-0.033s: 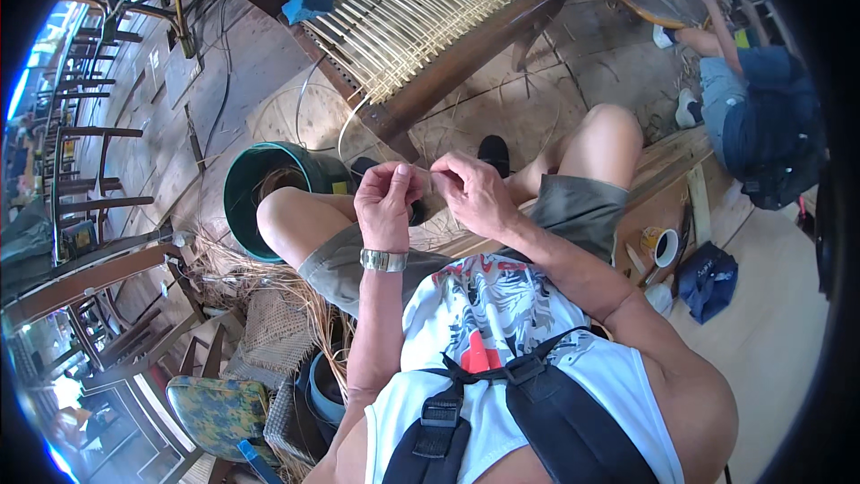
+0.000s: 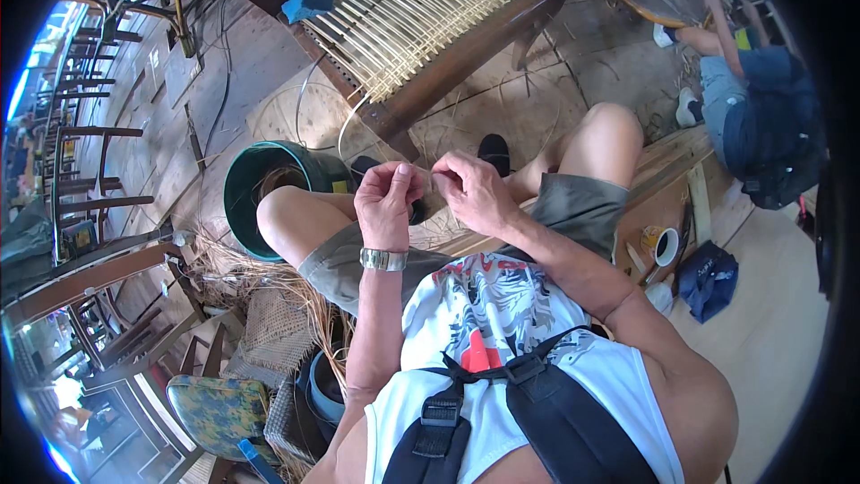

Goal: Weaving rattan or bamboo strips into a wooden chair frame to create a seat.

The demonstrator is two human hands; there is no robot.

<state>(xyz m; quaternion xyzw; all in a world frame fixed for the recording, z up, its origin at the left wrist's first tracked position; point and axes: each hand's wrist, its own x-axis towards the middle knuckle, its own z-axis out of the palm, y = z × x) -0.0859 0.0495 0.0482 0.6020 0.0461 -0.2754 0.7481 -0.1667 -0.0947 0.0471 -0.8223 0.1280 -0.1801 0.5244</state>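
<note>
While the seat (image 2: 484,58) stands just ahead, pale strips (image 2: 403,13) laid across it and cross-woven along the near edge, left hand (image 2: 387,202) and right hand (image 2: 475,193) meet below its near corner, tips close. Left: thumb and forefinger drawn together in a pinch. Right: fingers curled in, tips partly hidden. Whether either pinch has hold of anything, cannot tell; too fine to make out. 1 loose strand (image 2: 343,134) curves down from that corner toward the left hand; lower end lost to sight.

On handling, my judgement: such work wants a light pinch from both sides, 2 sets of tips near each other. Any fine strip is better eased flat than twisted; a kink would likely split it. Best to leave slack in the loop.

Containers: green bucket (image 2: 240,206), just beside the left knee (image 2: 285,215), brownish strands (image 2: 279,181) inside, depth not visible. Yellow cup (image 2: 661,246) at right, near a dark blue cloth (image 2: 708,282); white within, contents unclear. Blue pail (image 2: 311,392), apparently, beside the left forearm (image 2: 381,332); interior dark, contents unreadable.
</note>
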